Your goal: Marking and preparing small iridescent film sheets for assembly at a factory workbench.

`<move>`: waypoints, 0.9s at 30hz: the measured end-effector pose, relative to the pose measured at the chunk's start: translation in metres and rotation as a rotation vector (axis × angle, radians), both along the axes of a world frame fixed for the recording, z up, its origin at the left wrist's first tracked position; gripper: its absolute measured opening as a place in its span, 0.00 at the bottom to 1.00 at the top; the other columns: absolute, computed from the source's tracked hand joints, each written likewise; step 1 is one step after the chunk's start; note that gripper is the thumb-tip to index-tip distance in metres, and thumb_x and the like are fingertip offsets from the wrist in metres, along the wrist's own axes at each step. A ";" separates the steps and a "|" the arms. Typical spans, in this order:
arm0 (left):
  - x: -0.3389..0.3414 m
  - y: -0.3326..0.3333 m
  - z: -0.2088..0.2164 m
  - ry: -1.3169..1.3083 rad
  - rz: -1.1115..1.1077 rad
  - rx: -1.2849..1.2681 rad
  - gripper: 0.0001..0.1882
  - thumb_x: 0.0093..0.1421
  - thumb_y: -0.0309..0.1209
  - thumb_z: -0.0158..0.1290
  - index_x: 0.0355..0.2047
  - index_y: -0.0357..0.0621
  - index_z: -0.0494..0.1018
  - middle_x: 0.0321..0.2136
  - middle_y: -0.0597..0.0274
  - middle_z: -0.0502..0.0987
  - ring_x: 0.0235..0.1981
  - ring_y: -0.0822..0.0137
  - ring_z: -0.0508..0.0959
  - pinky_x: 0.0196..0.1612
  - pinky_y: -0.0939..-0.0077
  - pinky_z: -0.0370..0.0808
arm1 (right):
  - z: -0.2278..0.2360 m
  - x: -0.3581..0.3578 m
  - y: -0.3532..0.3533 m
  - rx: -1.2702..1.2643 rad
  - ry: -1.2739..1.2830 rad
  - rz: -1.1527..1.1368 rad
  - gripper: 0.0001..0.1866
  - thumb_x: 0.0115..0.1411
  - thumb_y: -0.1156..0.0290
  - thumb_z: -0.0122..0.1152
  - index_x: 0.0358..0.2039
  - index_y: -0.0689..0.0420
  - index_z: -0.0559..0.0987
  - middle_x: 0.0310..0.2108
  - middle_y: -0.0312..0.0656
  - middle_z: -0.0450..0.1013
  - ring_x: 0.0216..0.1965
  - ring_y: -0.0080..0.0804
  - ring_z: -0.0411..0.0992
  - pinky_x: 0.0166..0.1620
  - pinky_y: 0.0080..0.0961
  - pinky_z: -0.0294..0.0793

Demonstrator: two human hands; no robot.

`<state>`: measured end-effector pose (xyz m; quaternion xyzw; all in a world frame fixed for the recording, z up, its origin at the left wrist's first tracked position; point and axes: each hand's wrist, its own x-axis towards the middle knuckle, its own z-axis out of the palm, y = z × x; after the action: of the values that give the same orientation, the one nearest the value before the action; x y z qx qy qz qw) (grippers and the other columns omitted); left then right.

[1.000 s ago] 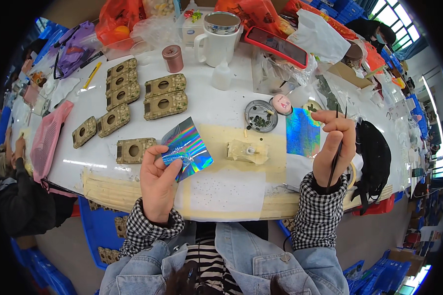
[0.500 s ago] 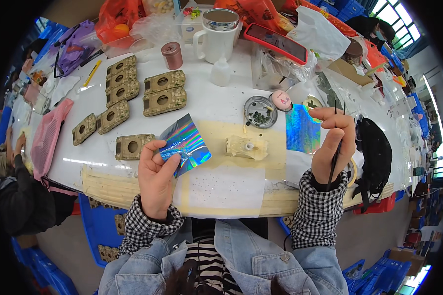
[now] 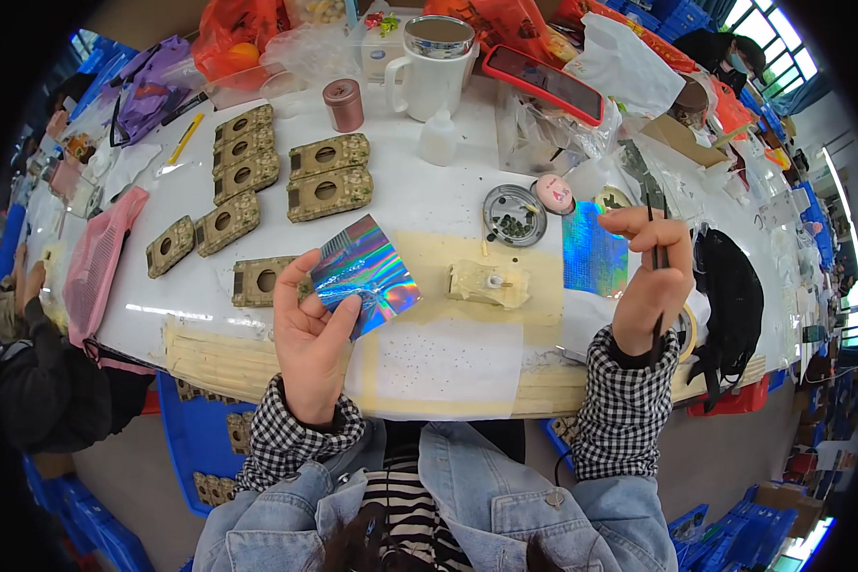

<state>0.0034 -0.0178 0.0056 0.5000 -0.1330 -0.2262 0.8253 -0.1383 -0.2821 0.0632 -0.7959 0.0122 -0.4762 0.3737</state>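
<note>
My left hand point(image 3: 313, 343) pinches a shiny rainbow foil sheet point(image 3: 362, 272) between thumb and fingers, raised over the table's front. Dark tweezers point(image 3: 656, 319) rest in my right hand point(image 3: 653, 286), their two prongs pointing up and away from me. Just beyond the foil, a tan masked block point(image 3: 488, 284) with a small light peg on top sits on yellowish tape. Part of a camouflage model tank hull point(image 3: 255, 283) shows behind my left hand. Another rainbow foil sheet point(image 3: 591, 250) lies flat left of my right hand. A round metal dish point(image 3: 515, 215) holds small dark green bits.
Several camouflage hulls point(image 3: 329, 194) with round holes stand at the left. At the back are a white mug point(image 3: 436, 76), a pink tin point(image 3: 343, 105), a small squeeze bottle point(image 3: 439, 138) and a red-cased phone point(image 3: 548, 84). A black bag point(image 3: 729, 305) lies at the right edge.
The whole view has shifted slightly, moving the table things a little right. In my right hand the tweezers have turned a little. The left hand still holds the foil.
</note>
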 end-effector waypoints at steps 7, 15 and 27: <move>-0.005 0.002 0.003 -0.076 -0.014 0.040 0.31 0.59 0.13 0.49 0.59 0.40 0.52 0.44 0.51 0.77 0.44 0.69 0.78 0.47 0.77 0.76 | 0.033 -0.022 0.034 0.203 -0.014 0.054 0.28 0.64 0.41 0.44 0.30 0.58 0.64 0.33 0.55 0.75 0.37 0.37 0.70 0.46 0.38 0.68; -0.006 0.007 0.000 -0.099 -0.091 -0.002 0.35 0.57 0.11 0.50 0.61 0.40 0.49 0.42 0.50 0.78 0.45 0.69 0.77 0.47 0.79 0.75 | 0.012 -0.014 0.097 0.136 0.454 0.202 0.16 0.49 0.75 0.70 0.29 0.59 0.68 0.39 0.54 0.76 0.37 0.42 0.77 0.40 0.29 0.75; -0.005 0.013 0.002 -0.102 -0.225 -0.009 0.36 0.57 0.13 0.51 0.62 0.39 0.47 0.42 0.49 0.78 0.46 0.69 0.77 0.49 0.78 0.74 | -0.019 0.035 0.123 0.220 0.466 0.163 0.13 0.51 0.83 0.66 0.27 0.60 0.67 0.24 0.41 0.70 0.23 0.27 0.70 0.28 0.20 0.69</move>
<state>-0.0014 -0.0051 0.0073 0.4892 -0.2312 -0.2911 0.7890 -0.1033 -0.1594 0.0446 -0.8370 0.0855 -0.2444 0.4822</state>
